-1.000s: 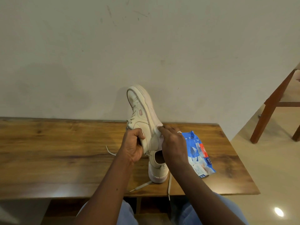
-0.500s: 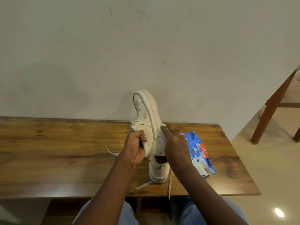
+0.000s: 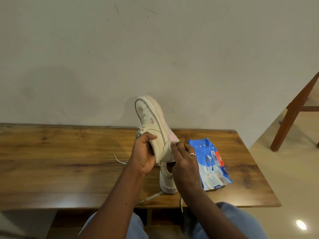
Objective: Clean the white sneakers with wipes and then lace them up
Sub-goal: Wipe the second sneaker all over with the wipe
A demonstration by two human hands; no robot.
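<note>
White sneaker (image 3: 156,133) gripped toe-up by my curled left hand (image 3: 144,156), my right hand (image 3: 185,163) pinching a wipe (image 3: 171,152) against its heel side, above the table (image 3: 69,161)

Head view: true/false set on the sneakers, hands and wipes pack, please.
1. The left hand grips the raised sneaker. True.
2. The wipes pack lies left of both hands. False: it lies on the table, right of the right hand.
3. The second sneaker rests on the table. True.
4. The raised sneaker's toe points down. False: it points up, toward the wall.
5. The right hand is empty. False: it presses a wipe against the raised sneaker.
</note>
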